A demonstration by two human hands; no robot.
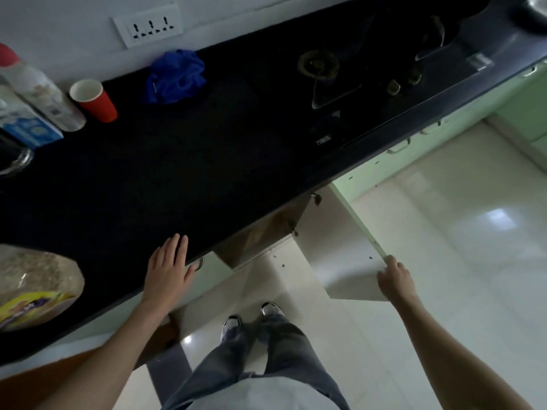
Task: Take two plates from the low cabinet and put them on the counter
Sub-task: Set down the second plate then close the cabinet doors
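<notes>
I look down at a black counter (183,173) with low cabinets beneath it. One pale green cabinet door (340,250) stands swung out to the right, and my right hand (395,279) grips its outer edge. My left hand (168,270) rests flat on the counter's front edge, fingers apart, holding nothing. The dark cabinet opening (260,235) shows below the counter edge. No plates are visible; the inside of the cabinet is hidden by the counter.
On the counter stand a red paper cup (94,100), a blue cloth (176,76), a bottle with a red cap (35,87), a blue carton (28,128), a bagged item (32,285) and a gas hob (349,75). My feet (251,318) stand on pale floor tiles.
</notes>
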